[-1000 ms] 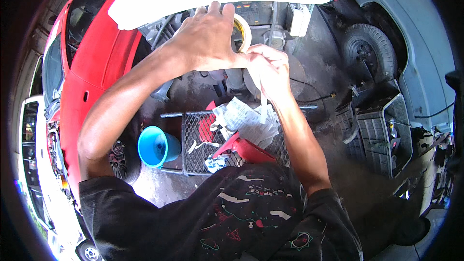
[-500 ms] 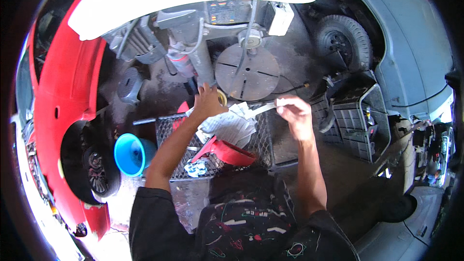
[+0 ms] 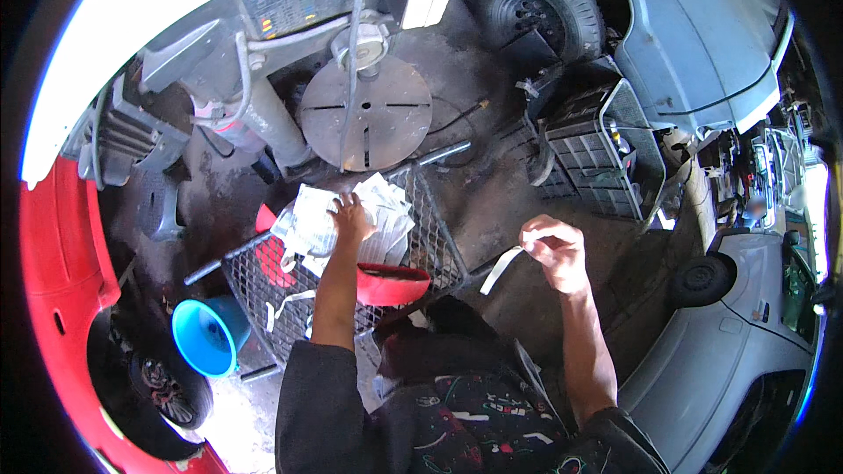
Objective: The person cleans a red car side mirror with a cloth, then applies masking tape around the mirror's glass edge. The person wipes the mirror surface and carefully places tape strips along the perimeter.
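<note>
Right hand (image 3: pixel 553 250) pinched a thin, flat whitish strip (image 3: pixel 500 269), probably tape, blur makes it hard to confirm. Fingers were clamped together on its upper end; the long axis ran diagonally, free end hanging down toward the person's left, clear of the wire mesh cart (image 3: pixel 439 237). Left hand (image 3: pixel 351 216) lay flat, fingers loosely spread, on crumpled white sheeting (image 3: pixel 307 224) piled in the cart. Glossy red curved piece (image 3: pixel 392 284) sat at the cart's near edge. Smooth blue plastic bucket (image 3: pixel 211 333) stood on the stained concrete beside it.
</note>
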A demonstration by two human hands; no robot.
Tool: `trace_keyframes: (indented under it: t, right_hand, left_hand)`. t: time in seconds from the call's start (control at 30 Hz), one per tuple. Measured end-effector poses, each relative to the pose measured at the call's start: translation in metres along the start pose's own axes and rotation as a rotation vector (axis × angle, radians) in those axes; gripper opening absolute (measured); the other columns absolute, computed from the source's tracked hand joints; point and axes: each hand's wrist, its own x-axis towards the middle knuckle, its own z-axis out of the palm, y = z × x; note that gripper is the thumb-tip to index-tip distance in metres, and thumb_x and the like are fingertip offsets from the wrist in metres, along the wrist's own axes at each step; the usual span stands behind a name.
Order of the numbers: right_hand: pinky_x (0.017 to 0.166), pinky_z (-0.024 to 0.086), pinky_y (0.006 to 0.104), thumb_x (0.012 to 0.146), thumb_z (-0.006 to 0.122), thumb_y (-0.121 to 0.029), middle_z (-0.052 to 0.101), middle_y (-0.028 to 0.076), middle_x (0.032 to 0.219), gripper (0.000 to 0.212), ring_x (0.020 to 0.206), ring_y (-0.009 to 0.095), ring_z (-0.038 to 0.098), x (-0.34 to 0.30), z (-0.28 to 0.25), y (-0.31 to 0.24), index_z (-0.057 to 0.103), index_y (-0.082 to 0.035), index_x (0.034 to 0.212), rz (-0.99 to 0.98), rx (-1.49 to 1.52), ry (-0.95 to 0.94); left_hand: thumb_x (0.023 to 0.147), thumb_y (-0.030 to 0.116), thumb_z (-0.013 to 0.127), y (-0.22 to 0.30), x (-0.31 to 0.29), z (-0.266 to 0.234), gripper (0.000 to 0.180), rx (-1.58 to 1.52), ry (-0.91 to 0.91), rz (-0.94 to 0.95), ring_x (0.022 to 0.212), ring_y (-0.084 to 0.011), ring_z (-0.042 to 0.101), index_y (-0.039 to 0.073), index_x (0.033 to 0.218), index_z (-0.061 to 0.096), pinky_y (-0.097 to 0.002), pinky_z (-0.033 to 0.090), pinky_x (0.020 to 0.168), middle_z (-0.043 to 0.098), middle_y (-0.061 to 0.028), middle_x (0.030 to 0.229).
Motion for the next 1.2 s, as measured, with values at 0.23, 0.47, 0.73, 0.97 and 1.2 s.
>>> trace_keyframes:
  t: [0.23,0.47,0.73,0.97,1.2]
  right_hand:
    - [0.077,0.049,0.0275,0.080,0.069,0.004,0.067,0.006,0.095,0.021,0.085,0.012,0.061,0.010,0.032,0.025,0.066,0.000,0.100,0.296,0.043,-0.050]
    - [0.077,0.048,0.0262,0.082,0.067,0.002,0.067,0.003,0.092,0.019,0.082,0.010,0.058,0.015,0.097,0.023,0.068,-0.003,0.100,0.158,0.111,-0.250]
    - [0.068,0.049,0.0262,0.080,0.068,-0.002,0.066,0.001,0.078,0.017,0.071,0.008,0.058,0.014,0.129,0.007,0.068,-0.004,0.097,0.133,-0.181,-0.216]
    - [0.065,0.051,0.0289,0.079,0.068,-0.007,0.068,0.008,0.076,0.021,0.069,0.011,0.063,0.004,0.113,-0.005,0.065,0.002,0.098,0.325,-0.302,-0.117]
    - [0.071,0.049,0.0322,0.076,0.069,0.000,0.067,0.009,0.083,0.026,0.077,0.018,0.064,0.017,0.068,-0.001,0.064,0.000,0.101,0.129,-0.442,-0.254]
  left_hand:
    - [0.075,0.017,0.075,0.040,-0.116,-0.137,0.025,-0.855,0.340,0.564,0.086,-0.0235,0.064,0.005,0.096,0.068,-0.0345,0.051,0.074,0.064,-0.0132,0.091]
    - [0.077,0.014,0.074,0.045,-0.204,-0.244,0.018,-0.845,0.164,0.671,0.074,-0.0176,0.062,0.004,0.091,0.071,-0.0284,0.047,0.063,0.065,-0.0086,0.085]
    - [0.073,0.014,0.074,0.033,-0.213,-0.250,0.016,-0.649,0.290,0.689,0.071,-0.0285,0.063,0.002,0.083,0.070,-0.0355,0.049,0.064,0.064,-0.0146,0.076]
    - [0.072,0.005,0.069,0.050,-0.204,-0.239,0.009,-0.647,0.351,0.888,0.074,-0.0299,0.061,0.001,0.078,0.063,-0.0367,0.048,0.066,0.063,-0.0118,0.082]
    - [0.074,0.005,0.069,0.080,-0.204,-0.226,0.006,-0.750,0.330,0.793,0.066,-0.0277,0.060,0.001,0.073,0.064,-0.0356,0.046,0.059,0.061,-0.0111,0.073]
